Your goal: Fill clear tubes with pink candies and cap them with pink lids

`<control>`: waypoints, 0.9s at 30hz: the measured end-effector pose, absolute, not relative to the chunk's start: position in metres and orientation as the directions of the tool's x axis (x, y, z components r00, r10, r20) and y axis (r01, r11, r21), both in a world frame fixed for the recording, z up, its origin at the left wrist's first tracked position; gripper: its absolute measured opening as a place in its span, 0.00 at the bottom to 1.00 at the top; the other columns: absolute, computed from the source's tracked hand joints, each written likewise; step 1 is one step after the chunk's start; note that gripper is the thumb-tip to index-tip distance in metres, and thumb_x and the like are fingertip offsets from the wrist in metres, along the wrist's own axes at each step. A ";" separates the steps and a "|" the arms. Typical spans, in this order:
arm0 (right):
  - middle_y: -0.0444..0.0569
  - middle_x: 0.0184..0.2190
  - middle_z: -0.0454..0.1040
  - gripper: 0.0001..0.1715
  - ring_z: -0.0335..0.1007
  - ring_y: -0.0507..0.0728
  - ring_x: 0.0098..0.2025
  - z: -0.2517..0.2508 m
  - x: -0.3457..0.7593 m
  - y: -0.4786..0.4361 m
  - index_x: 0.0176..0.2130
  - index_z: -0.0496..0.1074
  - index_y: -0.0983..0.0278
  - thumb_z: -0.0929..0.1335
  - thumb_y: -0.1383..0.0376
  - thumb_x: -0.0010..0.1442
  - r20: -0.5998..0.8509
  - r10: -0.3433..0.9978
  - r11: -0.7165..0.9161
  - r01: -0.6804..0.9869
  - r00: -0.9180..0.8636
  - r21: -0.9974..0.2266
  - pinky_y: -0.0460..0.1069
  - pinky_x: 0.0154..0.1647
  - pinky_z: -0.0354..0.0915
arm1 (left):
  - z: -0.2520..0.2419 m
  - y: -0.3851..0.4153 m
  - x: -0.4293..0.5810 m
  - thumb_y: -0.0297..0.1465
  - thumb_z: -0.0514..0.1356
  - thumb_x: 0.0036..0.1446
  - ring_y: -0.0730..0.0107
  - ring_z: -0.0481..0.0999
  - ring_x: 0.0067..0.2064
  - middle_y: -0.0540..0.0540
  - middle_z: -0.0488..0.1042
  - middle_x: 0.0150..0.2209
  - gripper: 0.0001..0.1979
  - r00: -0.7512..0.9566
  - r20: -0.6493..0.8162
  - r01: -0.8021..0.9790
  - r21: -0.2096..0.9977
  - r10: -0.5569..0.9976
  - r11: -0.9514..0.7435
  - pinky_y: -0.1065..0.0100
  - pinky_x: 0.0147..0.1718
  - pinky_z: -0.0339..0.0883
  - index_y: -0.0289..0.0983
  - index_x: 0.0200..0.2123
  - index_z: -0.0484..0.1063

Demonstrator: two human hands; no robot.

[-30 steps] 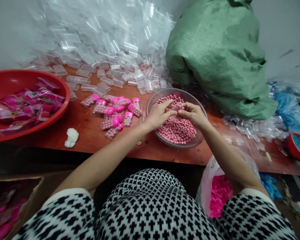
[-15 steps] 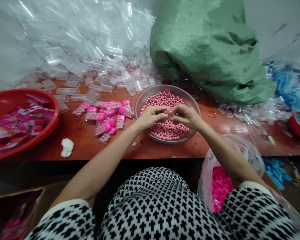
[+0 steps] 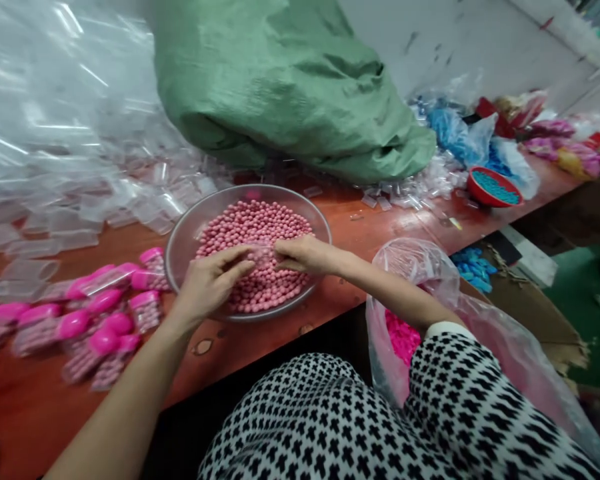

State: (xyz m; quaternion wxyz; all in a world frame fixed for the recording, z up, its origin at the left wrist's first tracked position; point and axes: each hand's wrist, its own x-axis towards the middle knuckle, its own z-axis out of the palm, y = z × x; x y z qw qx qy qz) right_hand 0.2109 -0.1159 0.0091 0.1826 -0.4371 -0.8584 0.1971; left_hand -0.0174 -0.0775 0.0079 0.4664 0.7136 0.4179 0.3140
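A metal bowl [image 3: 179, 248] full of round pink beads [image 3: 260, 217] stands on the red table. Over the beads, my left hand [image 3: 215, 279] pinches one end of a small clear plastic bottle [image 3: 263, 251] between thumb and fingers. My right hand [image 3: 303, 255] is closed at the bottle's other end, fingertips bent round it. The bottle is see-through, so its contents are hard to tell from the beads behind. To the left of the bowl lie several filled bottles [image 3: 147, 310] with bright pink caps.
Loose clear bottles [image 3: 70, 223] are heaped at the back left. A large green sack [image 3: 290, 93] leans behind the bowl. At right a plastic bag [image 3: 380, 333] holds pink caps. Farther off stands a red bowl [image 3: 505, 200] of blue beads.
The view has swung to the right, so the table's far right end now shows and the red basin at left is gone from sight. Both hands stay at the bottle over the beads.
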 end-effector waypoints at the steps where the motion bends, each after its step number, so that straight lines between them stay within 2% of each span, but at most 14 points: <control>1: 0.46 0.35 0.77 0.04 0.69 0.53 0.34 0.010 0.214 -0.119 0.38 0.69 0.62 0.68 0.64 0.66 0.143 0.821 0.544 0.679 -0.553 -0.493 0.47 0.36 0.60 | 0.008 -0.077 -0.017 0.46 0.71 0.44 0.55 0.81 0.48 0.45 0.83 0.44 0.22 0.423 0.016 0.287 0.946 0.906 -0.151 0.59 0.55 0.73 0.40 0.41 0.83; 4: 0.49 0.43 0.79 0.09 0.74 0.55 0.43 0.013 0.235 -0.123 0.43 0.73 0.62 0.70 0.60 0.64 0.265 0.856 0.514 0.680 -0.444 -0.523 0.48 0.43 0.64 | 0.010 -0.078 -0.016 0.46 0.75 0.38 0.61 0.81 0.42 0.46 0.83 0.43 0.29 0.372 -0.131 0.114 0.989 0.919 0.095 0.62 0.47 0.78 0.37 0.43 0.81; 6: 0.49 0.43 0.80 0.09 0.75 0.55 0.44 0.012 0.265 -0.116 0.43 0.75 0.62 0.69 0.60 0.65 0.362 0.911 0.387 0.712 -0.197 -0.586 0.49 0.46 0.66 | 0.012 -0.079 -0.014 0.45 0.77 0.36 0.65 0.80 0.39 0.47 0.82 0.39 0.30 0.349 -0.166 -0.027 0.982 0.922 0.187 0.64 0.42 0.80 0.37 0.42 0.79; 8: 0.49 0.39 0.81 0.09 0.76 0.55 0.41 0.010 0.304 -0.105 0.40 0.77 0.63 0.66 0.63 0.65 0.352 0.926 0.128 0.762 0.138 -0.634 0.49 0.46 0.67 | 0.015 -0.081 -0.013 0.44 0.77 0.37 0.66 0.80 0.38 0.48 0.81 0.36 0.28 0.370 -0.149 -0.054 0.982 0.917 0.181 0.65 0.41 0.80 0.38 0.40 0.79; 9: 0.49 0.38 0.81 0.09 0.76 0.56 0.40 0.008 0.325 -0.100 0.37 0.78 0.64 0.67 0.64 0.63 0.302 0.916 -0.022 0.785 0.264 -0.619 0.50 0.46 0.67 | 0.015 -0.081 -0.012 0.44 0.77 0.38 0.65 0.80 0.39 0.48 0.81 0.35 0.26 0.395 -0.131 -0.033 0.987 0.909 0.157 0.65 0.41 0.80 0.38 0.39 0.79; 11: 0.50 0.37 0.82 0.05 0.76 0.58 0.41 0.006 0.360 -0.093 0.33 0.78 0.64 0.70 0.66 0.57 0.192 0.883 -0.267 0.796 0.428 -0.543 0.51 0.48 0.67 | 0.017 -0.081 -0.012 0.43 0.76 0.40 0.65 0.80 0.40 0.48 0.81 0.36 0.23 0.431 -0.097 0.022 0.995 0.897 0.098 0.66 0.43 0.79 0.39 0.38 0.80; 12: 0.52 0.37 0.82 0.06 0.77 0.59 0.42 0.006 0.373 -0.091 0.32 0.79 0.64 0.69 0.67 0.56 0.190 0.871 -0.296 0.792 0.453 -0.533 0.53 0.49 0.67 | 0.017 -0.081 -0.013 0.43 0.76 0.41 0.65 0.80 0.41 0.47 0.81 0.37 0.22 0.433 -0.083 0.034 0.997 0.897 0.076 0.66 0.43 0.78 0.39 0.38 0.80; 15: 0.52 0.36 0.82 0.08 0.77 0.60 0.41 0.006 0.385 -0.083 0.32 0.79 0.64 0.68 0.66 0.55 0.232 0.870 -0.253 0.798 0.435 -0.548 0.55 0.49 0.68 | 0.016 -0.082 -0.015 0.44 0.74 0.43 0.64 0.80 0.41 0.45 0.81 0.39 0.23 0.422 -0.069 -0.004 0.997 0.904 0.078 0.65 0.42 0.78 0.38 0.40 0.79; 19: 0.50 0.35 0.82 0.11 0.77 0.59 0.38 0.014 0.353 -0.067 0.36 0.80 0.63 0.69 0.60 0.56 0.346 0.896 0.003 0.776 0.277 -0.630 0.55 0.45 0.69 | 0.014 -0.082 -0.017 0.42 0.74 0.44 0.63 0.80 0.43 0.43 0.81 0.43 0.26 0.454 -0.099 -0.118 0.978 0.885 0.170 0.62 0.43 0.79 0.36 0.44 0.78; 23: 0.48 0.35 0.82 0.11 0.76 0.58 0.36 0.039 0.308 -0.072 0.37 0.80 0.62 0.71 0.59 0.57 0.379 0.919 0.168 0.762 0.108 -0.625 0.54 0.42 0.70 | 0.014 -0.082 -0.017 0.40 0.75 0.42 0.64 0.81 0.42 0.42 0.81 0.44 0.26 0.414 -0.147 -0.231 0.938 0.898 0.260 0.63 0.43 0.79 0.35 0.45 0.78; 25: 0.49 0.34 0.81 0.08 0.76 0.57 0.35 0.047 0.306 -0.090 0.36 0.79 0.60 0.71 0.59 0.57 0.427 0.890 0.162 0.767 0.158 -0.621 0.54 0.40 0.69 | 0.016 -0.080 -0.018 0.37 0.75 0.43 0.67 0.81 0.39 0.43 0.81 0.42 0.24 0.403 -0.199 -0.268 0.908 0.893 0.323 0.64 0.42 0.79 0.35 0.44 0.78; 27: 0.51 0.31 0.79 0.07 0.74 0.57 0.32 0.045 0.324 -0.121 0.34 0.77 0.59 0.71 0.58 0.59 0.510 0.793 0.093 0.760 0.335 -0.643 0.54 0.37 0.68 | 0.020 -0.079 -0.018 0.35 0.73 0.47 0.70 0.81 0.36 0.45 0.81 0.39 0.19 0.400 -0.253 -0.286 0.879 0.881 0.382 0.65 0.41 0.79 0.35 0.43 0.78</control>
